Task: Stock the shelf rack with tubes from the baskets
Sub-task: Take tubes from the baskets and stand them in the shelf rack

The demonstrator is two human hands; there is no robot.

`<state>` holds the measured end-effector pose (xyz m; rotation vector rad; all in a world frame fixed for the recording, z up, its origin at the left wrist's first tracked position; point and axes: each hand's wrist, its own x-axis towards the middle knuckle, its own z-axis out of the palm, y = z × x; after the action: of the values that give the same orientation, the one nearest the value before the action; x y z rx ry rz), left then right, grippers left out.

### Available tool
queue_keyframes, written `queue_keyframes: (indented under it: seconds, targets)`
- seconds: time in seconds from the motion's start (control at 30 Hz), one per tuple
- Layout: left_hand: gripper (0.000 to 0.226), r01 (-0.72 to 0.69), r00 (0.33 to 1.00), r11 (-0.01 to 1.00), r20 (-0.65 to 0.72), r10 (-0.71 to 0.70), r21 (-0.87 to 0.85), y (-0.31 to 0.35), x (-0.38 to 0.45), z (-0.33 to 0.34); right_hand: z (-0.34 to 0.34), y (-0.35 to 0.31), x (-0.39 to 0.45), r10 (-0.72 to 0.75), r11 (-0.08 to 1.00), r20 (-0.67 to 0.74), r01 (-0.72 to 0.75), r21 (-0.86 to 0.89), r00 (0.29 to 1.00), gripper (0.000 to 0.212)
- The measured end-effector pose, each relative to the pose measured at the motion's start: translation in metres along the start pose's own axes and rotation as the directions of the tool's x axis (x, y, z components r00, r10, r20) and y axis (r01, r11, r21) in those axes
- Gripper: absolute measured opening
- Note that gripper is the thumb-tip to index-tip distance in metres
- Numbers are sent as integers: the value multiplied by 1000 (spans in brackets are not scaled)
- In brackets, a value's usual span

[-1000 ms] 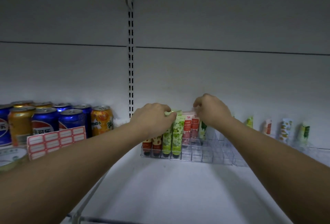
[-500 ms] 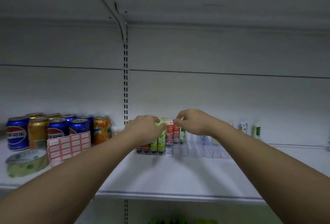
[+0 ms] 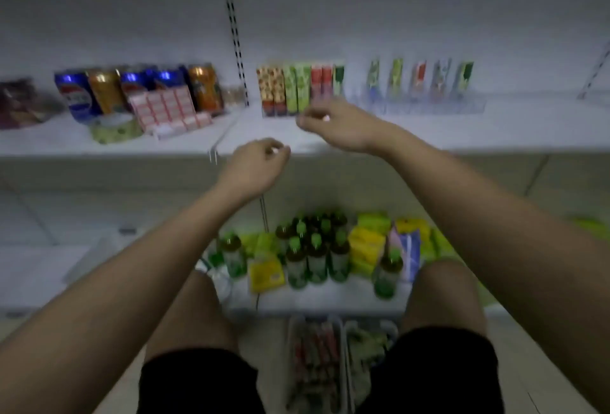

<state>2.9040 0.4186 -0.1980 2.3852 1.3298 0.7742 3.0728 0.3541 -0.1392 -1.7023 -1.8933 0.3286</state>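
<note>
Tubes [image 3: 298,87] stood upright in clear rack [image 3: 429,106] | left hand [image 3: 254,166] loosely curled, empty | right hand [image 3: 340,125] loosely curled, empty | baskets [image 3: 315,364] on floor

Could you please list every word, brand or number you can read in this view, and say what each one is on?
No text is sharp enough to quote; the frame is motion-blurred.
Blue cans: a red, white and blue round logo shows, lettering unreadable.
Sheet of red-bordered price labels: too blurred to read.
Tubes in the clear rack: print too small and blurred.
Yellow packet: unreadable.
</note>
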Motion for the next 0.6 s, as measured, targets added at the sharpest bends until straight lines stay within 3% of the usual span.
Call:
queue_keyframes:
  seconds: [0.1,0.17,0.33,0.53,0.6]
  targets:
    - [36,51,999,994,22,-50,-96,-32,-30,42,45,3,-12,6,979,-79,10,202,997,25]
    - [37,141,978,987,166,-127,-75,-62,-51,81,84,13,-18,26,966,-66,-8,260,997,25]
    - [49,399,792,911,460,-401,108,-134,-95,161,177,60,-43,186,930,165,-228,290,969,26]
    - [45,379,652,904,636,-413,199,-159,-98,210,258,125,-69,388,847,466,-506,159,795,44]
    - [44,363,616,911,682,-394,198,-162,-98,230,281,143,-82,451,799,543,-591,108,708,36]
